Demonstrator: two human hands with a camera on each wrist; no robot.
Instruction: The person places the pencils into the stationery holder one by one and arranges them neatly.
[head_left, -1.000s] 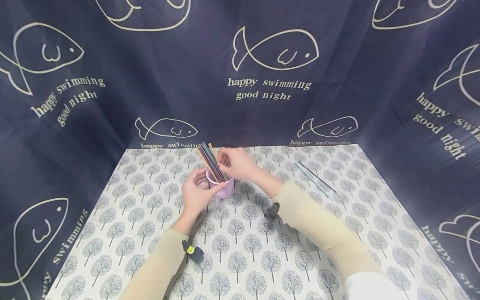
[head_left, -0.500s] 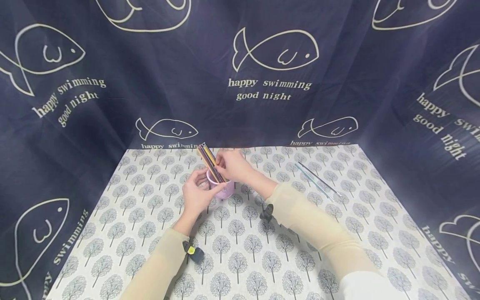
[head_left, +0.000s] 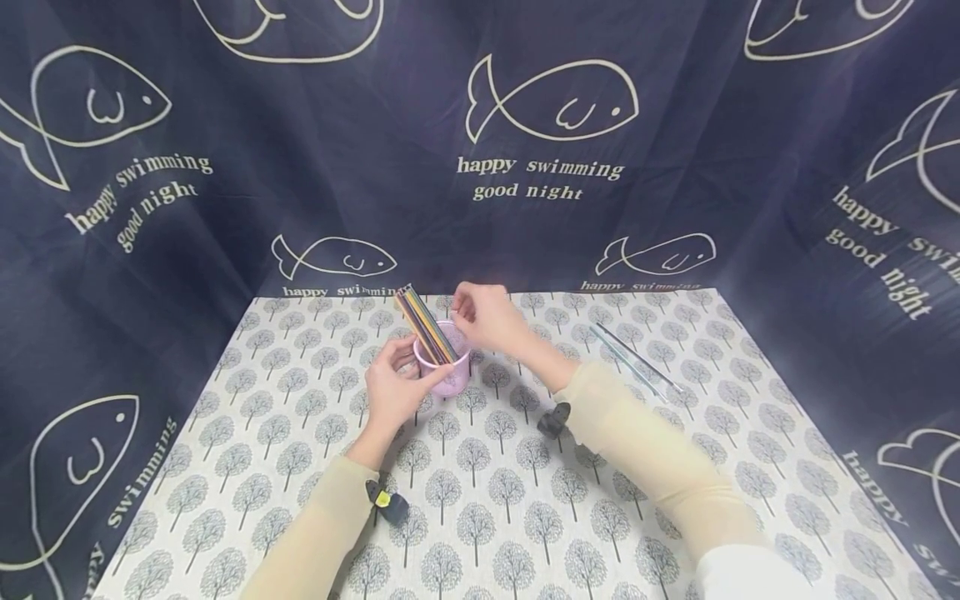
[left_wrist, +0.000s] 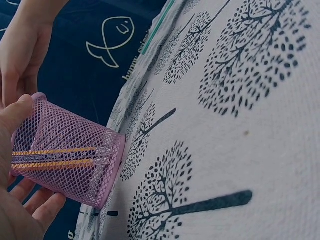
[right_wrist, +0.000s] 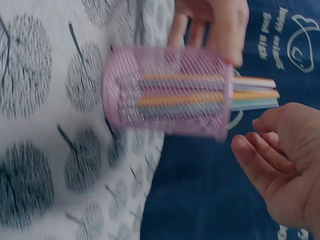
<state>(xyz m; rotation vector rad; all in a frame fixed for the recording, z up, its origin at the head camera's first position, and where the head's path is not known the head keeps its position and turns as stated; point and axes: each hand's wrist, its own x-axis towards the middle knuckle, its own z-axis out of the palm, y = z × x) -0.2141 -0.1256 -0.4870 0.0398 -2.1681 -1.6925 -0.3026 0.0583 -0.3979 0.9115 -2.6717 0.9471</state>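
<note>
A pink mesh pen holder (head_left: 452, 383) stands on the cloth-covered table, and my left hand (head_left: 395, 382) grips its side near the rim. Inside lean several slim coloured sticks (head_left: 427, 325) with clear lower ends, possibly pen refills; their tops poke out over the rim. In the right wrist view the sticks (right_wrist: 256, 95) show orange, yellow and teal. My right hand (head_left: 491, 318) hovers at the far right of the rim. Its fingers (right_wrist: 265, 155) curl loosely and hold nothing in the right wrist view, just apart from the stick tops.
To the right on the table lie two thin sticks, a light blue one (head_left: 626, 362) and a dark one (head_left: 641, 358). A tree-print cloth (head_left: 502, 492) covers the table. Dark blue fish-print curtains (head_left: 420, 208) hang behind it and at both sides.
My right hand has drawn back from the sticks, up and to the right, uncovering the rim and the sticks. The sticks have shifted slightly within the holder. My left hand keeps its grip.
</note>
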